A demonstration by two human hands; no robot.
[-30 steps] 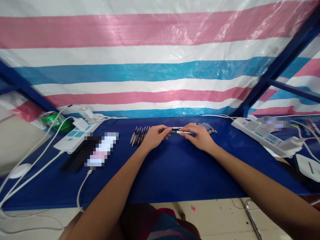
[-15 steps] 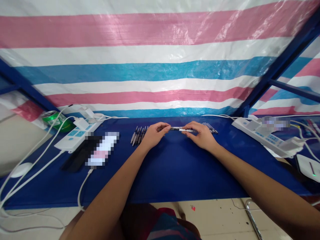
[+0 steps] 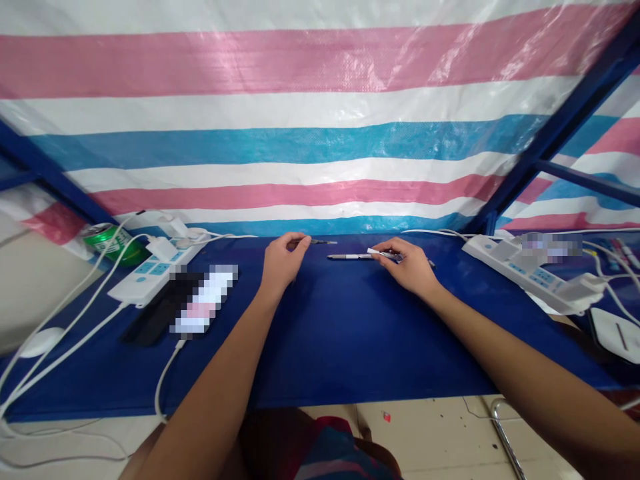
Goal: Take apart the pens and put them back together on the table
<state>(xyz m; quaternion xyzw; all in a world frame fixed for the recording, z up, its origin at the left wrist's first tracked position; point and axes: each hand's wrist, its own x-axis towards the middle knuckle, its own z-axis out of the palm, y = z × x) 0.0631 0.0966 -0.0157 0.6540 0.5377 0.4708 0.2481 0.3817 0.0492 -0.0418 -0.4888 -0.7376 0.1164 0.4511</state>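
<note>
My left hand (image 3: pixel 286 260) pinches a slim dark pen (image 3: pixel 323 242) with a pale, clear-looking tip that points right. Its fingers cover the rear of that pen and hide the row of pens on the table behind. My right hand (image 3: pixel 407 263) is closed on a slim white pen part (image 3: pixel 375 251), whose far end is covered by the fingers. Just below and left of that hand, another pen (image 3: pixel 347 257) with a grey end and a white barrel lies level on the blue table (image 3: pixel 350 333). The end of a further pen (image 3: pixel 433 265) shows beyond my right hand.
At left are a white power strip (image 3: pixel 130 287) with plugs and cables, a green can (image 3: pixel 113 240), a dark flat object (image 3: pixel 145 320) and a phone (image 3: pixel 205 300) on a cable. A second power strip (image 3: pixel 530 273) and a white device (image 3: pixel 617 333) are at right. Striped sheeting (image 3: pixel 320 147) hangs behind.
My hands have drawn apart; the left has moved left and slightly away with a dark pen. A pen now lies between them, and the white part stays in my right hand.
</note>
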